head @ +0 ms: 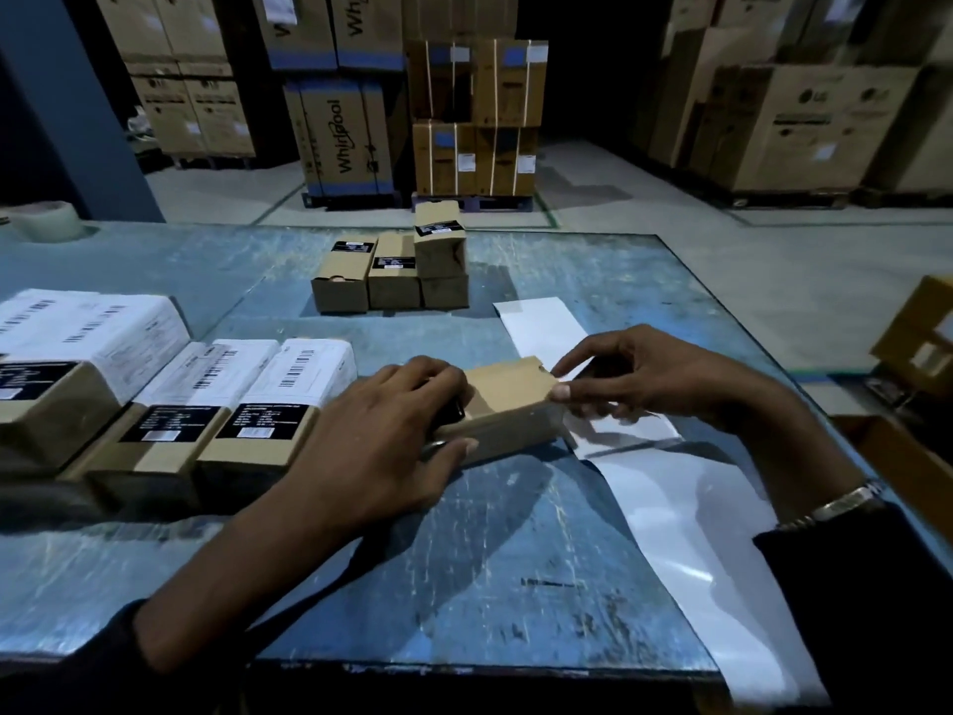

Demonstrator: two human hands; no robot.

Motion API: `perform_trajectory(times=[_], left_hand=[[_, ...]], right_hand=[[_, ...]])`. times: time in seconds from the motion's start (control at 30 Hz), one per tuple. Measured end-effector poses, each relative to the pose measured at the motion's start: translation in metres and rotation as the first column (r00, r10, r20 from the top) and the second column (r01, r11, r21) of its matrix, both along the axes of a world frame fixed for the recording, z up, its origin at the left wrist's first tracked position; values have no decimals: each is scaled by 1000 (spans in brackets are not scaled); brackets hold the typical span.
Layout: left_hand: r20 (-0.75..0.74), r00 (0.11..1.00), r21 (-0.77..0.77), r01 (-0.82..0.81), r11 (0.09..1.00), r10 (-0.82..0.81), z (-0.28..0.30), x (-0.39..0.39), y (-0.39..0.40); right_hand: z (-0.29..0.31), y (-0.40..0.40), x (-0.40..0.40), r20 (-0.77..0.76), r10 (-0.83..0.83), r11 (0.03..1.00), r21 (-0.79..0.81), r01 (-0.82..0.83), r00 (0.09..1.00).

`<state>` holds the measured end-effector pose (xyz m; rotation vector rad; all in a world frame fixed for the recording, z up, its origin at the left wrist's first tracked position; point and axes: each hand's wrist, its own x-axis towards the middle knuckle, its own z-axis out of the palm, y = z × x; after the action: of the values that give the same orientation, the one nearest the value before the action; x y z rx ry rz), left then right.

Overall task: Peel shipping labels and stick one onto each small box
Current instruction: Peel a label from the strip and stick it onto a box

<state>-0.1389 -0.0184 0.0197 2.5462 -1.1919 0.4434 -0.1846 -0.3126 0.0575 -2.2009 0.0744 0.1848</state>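
A small brown cardboard box lies on the blue table in the middle. My left hand grips its left end, fingers curled over the top and thumb along the near side. My right hand touches the box's right top corner with thumb and fingertips, over a long white strip of label backing that runs from the far side to the near right edge. I cannot tell whether a label is between those fingers. To the left, three boxes carry white shipping labels.
A cluster of several small brown boxes with black stickers stands at the table's far middle. A tape roll sits far left. Large stacked cartons fill the warehouse floor behind. An open carton is at the right edge.
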Motion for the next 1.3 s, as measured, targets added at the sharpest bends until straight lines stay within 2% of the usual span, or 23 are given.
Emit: perform_trajectory(times=[0.1,0.17,0.23,0.27,0.33,0.4,0.53,0.63,0.7,0.8,0.9,1.03,1.13,1.3], left_hand=[[-26,1000,-7,-7,1000,6,0,0,-3],[-45,999,-9,-5,1000,4,0,0,-3],[-49,999,-8,-15,1000,14,-2,-1,-3],[-41,999,-13,-27,1000,26,-4,-3,-4],[-30,999,-68,-30,997,28,-7,-16,-12],[-56,998,-113,35,993,-41,-12,-39,-24],[-161,960,-88,218,972,-230,-25,-83,-53],[-192,944,-73,259,963,-268,-34,-95,-68],[-198,947,-121,233,965,-254,-36,-97,-71],[-173,960,-199,186,962,-221,-37,-97,-70],[-174,966,-188,158,969,-192,-34,-99,-70],[-179,974,-141,113,984,-137,-35,-100,-74],[-255,962,-186,48,981,-95,-35,-98,-78],[-299,950,-218,26,976,-92,-38,-98,-86]], right_hand=[[-6,-11,-14,105,-40,998,-41,44,994],[-9,-20,-28,144,-4,973,-226,37,990],[-13,-29,-41,107,39,918,-397,7,994],[-16,-32,-47,72,39,901,-433,-4,997],[-23,-35,-56,26,30,895,-446,-16,999],[-31,-31,-67,37,12,896,-443,6,999],[-43,-18,-89,102,-66,860,-499,108,993],[-40,-12,-105,120,-85,837,-529,136,989],[-36,-16,-115,101,-64,862,-495,106,993],[-34,-27,-125,-20,13,864,-503,-21,1000],[-30,-36,-128,-107,61,887,-451,-103,992],[-30,-42,-122,-101,98,886,-444,-133,990],[-30,-39,-119,-99,88,888,-443,-124,991],[-31,-44,-116,-76,105,891,-436,-128,992]])
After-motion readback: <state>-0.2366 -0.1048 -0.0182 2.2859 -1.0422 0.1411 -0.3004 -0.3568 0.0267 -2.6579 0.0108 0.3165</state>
